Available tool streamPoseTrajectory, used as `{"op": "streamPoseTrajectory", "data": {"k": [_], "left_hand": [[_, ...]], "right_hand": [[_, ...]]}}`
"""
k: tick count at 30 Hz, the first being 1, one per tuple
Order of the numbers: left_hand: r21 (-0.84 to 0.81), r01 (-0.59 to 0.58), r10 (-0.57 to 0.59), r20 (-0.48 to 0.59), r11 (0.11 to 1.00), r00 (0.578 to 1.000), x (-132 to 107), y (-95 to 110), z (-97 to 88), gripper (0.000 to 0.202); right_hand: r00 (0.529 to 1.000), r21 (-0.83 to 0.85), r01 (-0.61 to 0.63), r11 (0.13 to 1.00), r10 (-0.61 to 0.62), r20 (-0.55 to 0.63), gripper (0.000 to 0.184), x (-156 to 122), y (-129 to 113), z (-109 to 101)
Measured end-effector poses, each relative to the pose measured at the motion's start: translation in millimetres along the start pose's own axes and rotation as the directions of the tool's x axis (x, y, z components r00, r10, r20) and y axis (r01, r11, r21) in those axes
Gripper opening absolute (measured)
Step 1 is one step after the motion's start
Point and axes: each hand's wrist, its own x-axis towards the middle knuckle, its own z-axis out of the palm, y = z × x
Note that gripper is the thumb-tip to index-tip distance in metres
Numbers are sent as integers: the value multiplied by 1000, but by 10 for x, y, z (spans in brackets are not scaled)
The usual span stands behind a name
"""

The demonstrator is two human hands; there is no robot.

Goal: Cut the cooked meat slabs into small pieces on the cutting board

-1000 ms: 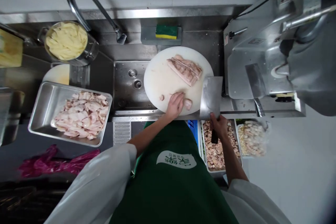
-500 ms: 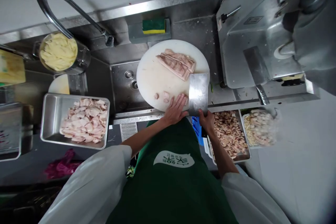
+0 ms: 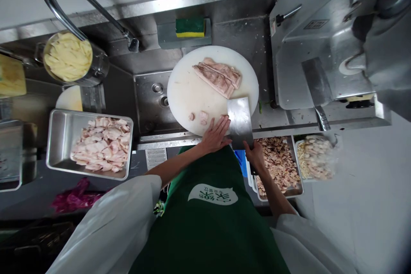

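A round white cutting board point(image 3: 183, 94) lies across the sink. My left hand point(image 3: 215, 133) rests flat at its near edge, fingers stretched out and side by side; whatever lies beneath them is hidden. My right hand point(image 3: 256, 156) is closed round the handle of a broad cleaver point(image 3: 240, 122). The cleaver's blade lies tilted, right beside my left fingertips. Two small meat pieces point(image 3: 203, 117) sit on the board just left of my fingers. Farther back on the board are larger slabs of pale cooked meat point(image 3: 216, 77).
A metal tray of sliced pale meat point(image 3: 102, 145) stands at left, below a pot of yellowish slices point(image 3: 69, 56) and a faucet point(image 3: 133, 44). A sponge point(image 3: 190, 28) lies behind the board. At right are a tray of chopped pieces point(image 3: 279, 165), a bagged food point(image 3: 317, 156) and another cleaver point(image 3: 316, 81).
The cleaver blade has turned to lean left and come closer to my left hand. My left fingers now cover the meat piece that showed at their tips. The whole view has shifted slightly.
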Motion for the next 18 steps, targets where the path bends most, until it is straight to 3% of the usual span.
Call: {"op": "streamPoseTrajectory", "data": {"k": [7, 18], "left_hand": [[-54, 21, -21, -9, 998, 1000, 1, -16, 1, 83], [-72, 37, -38, -20, 997, 999, 2, -64, -27, 84]], "right_hand": [[999, -149, -20, 989, 27, 44, 49, -70, -120, -122], [989, -195, -18, 981, 46, 142, 46, -2, -149, -236]]}}
